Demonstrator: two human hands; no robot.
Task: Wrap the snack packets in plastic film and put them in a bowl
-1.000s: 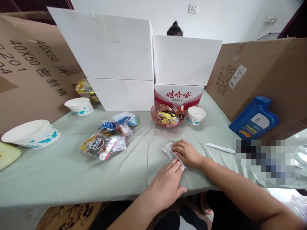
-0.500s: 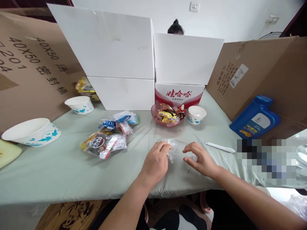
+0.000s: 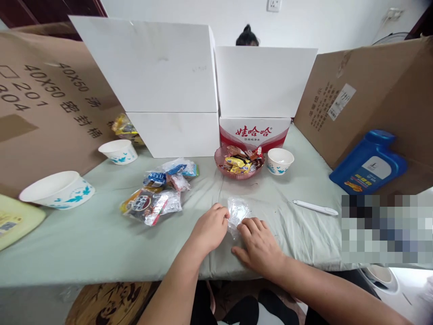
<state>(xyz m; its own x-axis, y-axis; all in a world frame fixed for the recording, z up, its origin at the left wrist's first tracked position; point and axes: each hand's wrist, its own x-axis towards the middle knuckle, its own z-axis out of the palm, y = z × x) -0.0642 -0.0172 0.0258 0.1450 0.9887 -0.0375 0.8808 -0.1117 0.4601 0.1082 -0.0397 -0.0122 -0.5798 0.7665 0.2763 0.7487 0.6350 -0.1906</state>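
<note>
A crumpled clear plastic bag [image 3: 238,208] lies on the green tablecloth between my hands. My left hand [image 3: 210,225] is closed, its fingertips pinching the bag's left edge. My right hand [image 3: 259,243] rests on the cloth with its thumb apart from the fingers, and the fingertips touch the bag's lower right edge. Beyond the bag stands a pink glass bowl [image 3: 238,174] full of wrapped sweets [image 3: 238,161]. Left of my hands is a loose pile of snack packets [image 3: 152,198], some blue, one dark with a white and red end.
A small paper bowl [image 3: 280,161] stands right of the glass bowl; two more paper bowls [image 3: 118,152] are at left. A white pen [image 3: 315,208] and a blue bottle [image 3: 370,162] lie right. White boxes [image 3: 145,67] and cardboard [image 3: 355,99] wall the table. A person's head [image 3: 247,36] shows behind.
My right hand has moved left and down onto the bag's edge. The bag is spread out more, and my left hand has shifted slightly left with its edge. The view has tilted slightly.
</note>
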